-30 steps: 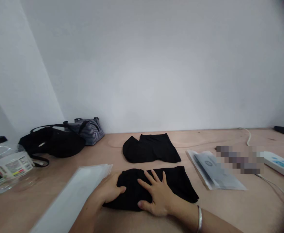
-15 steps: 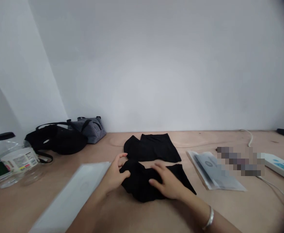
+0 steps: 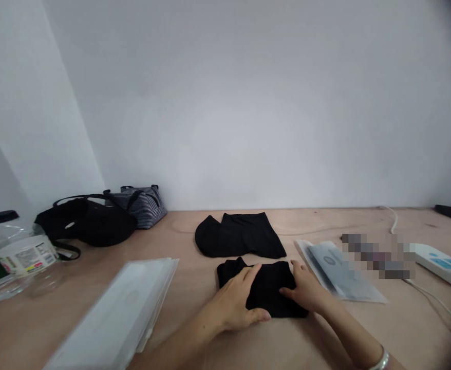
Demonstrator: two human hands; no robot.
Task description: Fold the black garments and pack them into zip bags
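Silver shows on one bangle at the right wrist; both forearms reach in from the worktop's near side. Left hand lies palm-down on one folded black cloth, thumb spread from the fingers; right hand rests at its right edge, thumb and forefinger apart, other fingers hidden. Left of it, pale plastic sleeves overlap uncountably; right, one filled packet. Two bottles stand farther left. Beyond, one second black cloth, then one striped bag at the far edge
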